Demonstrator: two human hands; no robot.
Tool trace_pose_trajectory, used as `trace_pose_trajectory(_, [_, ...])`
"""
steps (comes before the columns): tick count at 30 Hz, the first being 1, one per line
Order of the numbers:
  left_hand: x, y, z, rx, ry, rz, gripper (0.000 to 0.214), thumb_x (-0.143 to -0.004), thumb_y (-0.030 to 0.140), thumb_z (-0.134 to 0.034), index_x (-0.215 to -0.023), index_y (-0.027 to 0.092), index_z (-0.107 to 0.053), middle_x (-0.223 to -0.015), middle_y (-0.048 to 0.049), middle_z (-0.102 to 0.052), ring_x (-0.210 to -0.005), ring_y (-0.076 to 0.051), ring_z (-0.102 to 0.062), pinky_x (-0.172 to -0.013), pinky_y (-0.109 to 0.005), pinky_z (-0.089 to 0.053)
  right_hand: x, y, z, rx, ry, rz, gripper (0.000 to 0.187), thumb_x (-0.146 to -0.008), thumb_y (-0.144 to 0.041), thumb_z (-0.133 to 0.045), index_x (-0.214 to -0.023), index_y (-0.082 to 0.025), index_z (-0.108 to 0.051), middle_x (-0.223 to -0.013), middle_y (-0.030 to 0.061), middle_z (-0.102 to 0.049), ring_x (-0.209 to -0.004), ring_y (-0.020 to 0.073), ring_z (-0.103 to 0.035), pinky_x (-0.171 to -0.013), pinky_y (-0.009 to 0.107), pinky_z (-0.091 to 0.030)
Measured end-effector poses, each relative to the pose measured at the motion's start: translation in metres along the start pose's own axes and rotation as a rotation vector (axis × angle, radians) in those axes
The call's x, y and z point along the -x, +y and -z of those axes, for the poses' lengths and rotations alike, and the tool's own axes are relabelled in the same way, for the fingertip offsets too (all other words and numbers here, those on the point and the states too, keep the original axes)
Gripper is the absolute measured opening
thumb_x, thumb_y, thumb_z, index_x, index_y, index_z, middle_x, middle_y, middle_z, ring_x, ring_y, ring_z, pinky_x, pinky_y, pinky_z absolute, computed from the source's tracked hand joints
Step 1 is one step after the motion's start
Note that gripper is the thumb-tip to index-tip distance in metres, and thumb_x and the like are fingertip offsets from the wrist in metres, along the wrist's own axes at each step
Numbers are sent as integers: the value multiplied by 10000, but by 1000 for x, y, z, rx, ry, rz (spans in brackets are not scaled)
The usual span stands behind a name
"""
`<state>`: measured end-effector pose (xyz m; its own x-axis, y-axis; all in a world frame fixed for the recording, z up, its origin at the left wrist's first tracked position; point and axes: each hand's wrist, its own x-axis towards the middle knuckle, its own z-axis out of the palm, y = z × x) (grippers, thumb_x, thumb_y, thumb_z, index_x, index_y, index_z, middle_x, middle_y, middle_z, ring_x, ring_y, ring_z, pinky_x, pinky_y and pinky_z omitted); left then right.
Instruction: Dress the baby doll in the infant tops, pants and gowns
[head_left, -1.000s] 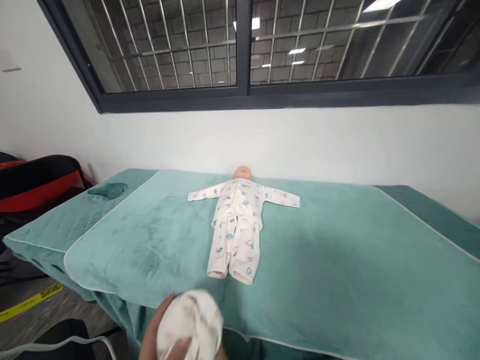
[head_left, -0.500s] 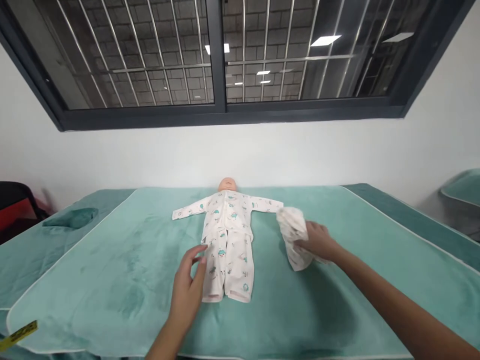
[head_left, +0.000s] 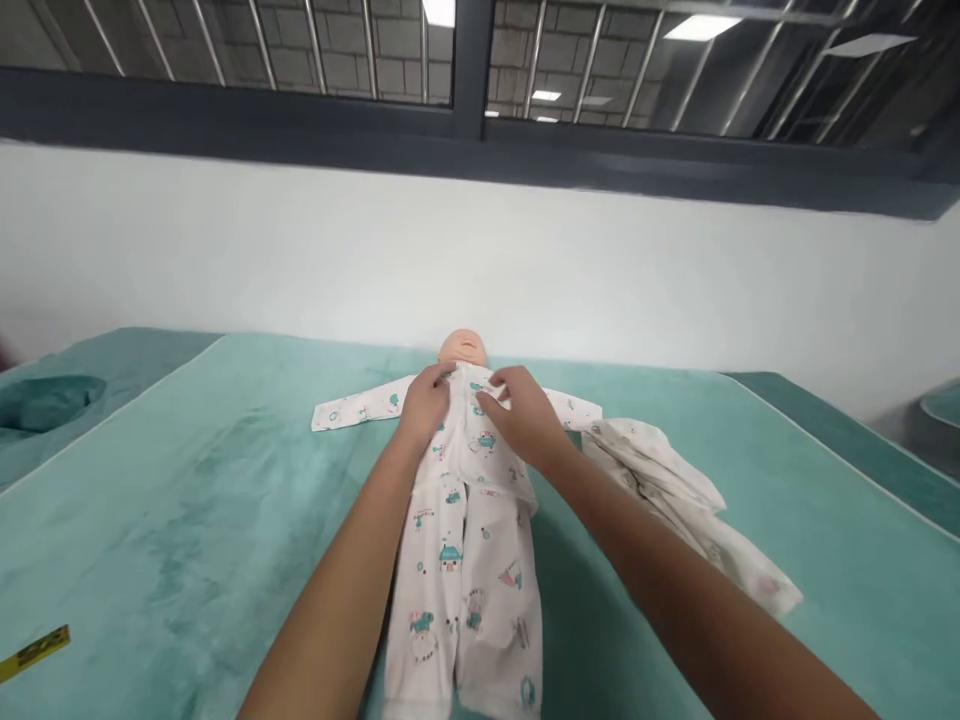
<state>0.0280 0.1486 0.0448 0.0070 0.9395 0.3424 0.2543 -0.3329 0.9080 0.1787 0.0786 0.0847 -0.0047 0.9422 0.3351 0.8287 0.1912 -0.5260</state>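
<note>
A baby doll [head_left: 463,347] lies on its back on a teal blanket [head_left: 187,480], dressed in a white printed top and trousers [head_left: 472,560]. Both my hands rest on the doll's chest near the collar. My left hand [head_left: 424,402] has its fingers curled onto the fabric of the top just below the neck. My right hand [head_left: 519,412] pinches the front of the top on the other side. A loose white printed garment [head_left: 675,500] lies spread on the blanket to the doll's right, beside my right forearm.
The blanket covers a padded table set against a white wall [head_left: 480,260] under a barred window [head_left: 465,60]. A dark teal cushion [head_left: 45,398] lies at the far left. A yellow tape strip [head_left: 34,652] shows at the lower left.
My right hand has let go of the white garment, which now lies spread beside the doll. Both hands moved up to the doll's collar. The camera moved closer.
</note>
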Motion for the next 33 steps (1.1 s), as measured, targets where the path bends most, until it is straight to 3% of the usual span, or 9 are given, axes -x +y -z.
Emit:
trace_pose_trajectory(3, [-14, -20, -6, -62, -65, -60, 410, -802, 135, -415, -1087, 170, -707, -1245, -90, -655, -1201, -220, -563, -1120, -430, -373, -50, -6, -39, 193, -146, -56, 337, -912, -450, -457, -1059, -153, -519, -1130, 158, -583, -917, 256, -608, -736, 362, -462])
trace_pose_trajectory(5, [-20, -28, -4, -108, -142, -132, 449, -798, 109, -387, -1107, 178, -705, -1276, -78, -638, -1223, -211, -548, -1136, -413, -356, -70, -5, -52, 262, -187, -114, 338, -913, -454, -423, -1027, -152, -524, -1059, 155, -606, -855, 263, -607, -700, 357, -441])
trace_pose_trajectory(10, [-34, -32, 1, -114, -219, -91, 459, -825, 130, -373, -1155, 213, -682, -1313, -32, -613, -1268, -206, -512, -1141, -400, -348, -92, 18, -56, 229, -142, -126, 281, -905, -386, -382, -721, -208, -499, -752, 46, -595, -680, 191, -511, -628, 307, -352])
trace_pose_trajectory(14, [-35, -29, 1, -144, -244, -59, 452, -858, 155, -364, -1178, 250, -670, -1341, -13, -593, -1310, -229, -469, -1141, -433, -333, -99, 35, -58, -34, -51, -108, 320, -874, -344, -440, -586, -212, -397, -590, -21, -489, -608, 138, -410, -596, 279, -298])
trace_pose_trajectory(19, [-31, -22, 4, -107, -242, -78, 360, -891, 219, -443, -1163, 262, -676, -1296, -20, -620, -1261, -213, -517, -1128, -389, -351, -80, 32, -60, -322, 245, -260, 330, -859, -353, -484, -573, -218, -388, -553, -53, -429, -586, 123, -391, -597, 269, -311])
trace_pose_trajectory(24, [-7, -13, 11, -118, -245, -97, 271, -906, 295, -509, -1082, 277, -715, -1363, -8, -580, -1310, -213, -476, -1157, -386, -320, -35, 23, -55, -416, 346, -354, 284, -867, -404, -500, -657, -214, -513, -608, -42, -507, -621, 138, -456, -623, 270, -360])
trace_pose_trajectory(28, [16, -13, 14, -186, -231, -117, 329, -940, 312, -458, -1185, 281, -676, -1447, -16, -507, -1380, -221, -391, -1183, -412, -285, -15, 17, -51, -384, 247, -274, 265, -872, -442, -509, -744, -212, -548, -698, -26, -569, -654, 142, -495, -652, 274, -381])
trace_pose_trajectory(33, [22, -18, 16, -184, -252, -175, 425, -949, 196, -350, -1252, 270, -638, -1465, -25, -482, -1387, -195, -381, -1171, -406, -317, -17, 1, -44, -26, -3, -74, 289, -812, -483, -595, -758, -219, -492, -796, -15, -568, -682, 149, -495, -600, 274, -311])
